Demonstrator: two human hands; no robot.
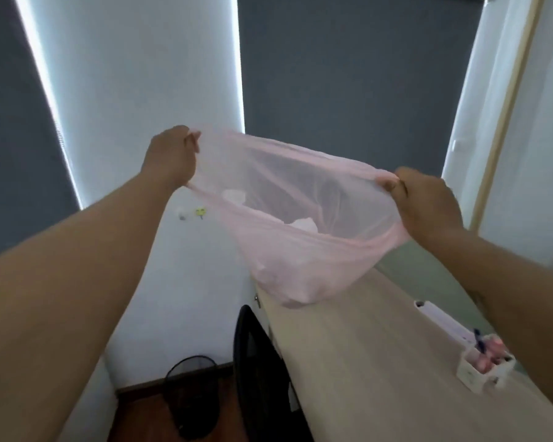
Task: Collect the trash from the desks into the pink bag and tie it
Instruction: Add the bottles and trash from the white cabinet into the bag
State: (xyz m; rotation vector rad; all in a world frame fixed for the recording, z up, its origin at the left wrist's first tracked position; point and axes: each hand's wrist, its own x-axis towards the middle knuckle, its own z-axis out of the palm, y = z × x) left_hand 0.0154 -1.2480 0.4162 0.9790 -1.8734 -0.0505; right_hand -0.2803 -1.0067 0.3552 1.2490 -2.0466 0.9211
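Note:
I hold a thin, see-through pink bag [304, 260] up in the air in front of me, over the far end of a light wooden desk [364, 362]. My left hand [170, 157] grips the left side of its rim and my right hand [428, 202] grips the right side, so the mouth is stretched wide. White crumpled trash [304, 224] shows inside through the plastic. The bag's bottom hangs just above the desk's far end.
A black mesh waste bin [192, 393] stands on the brown floor below left. A black chair back [256, 371] sits against the desk's left edge. On the desk's right are a small white box of pens [482, 368] and a white flat object [441, 317]. Grey blinds cover the windows ahead.

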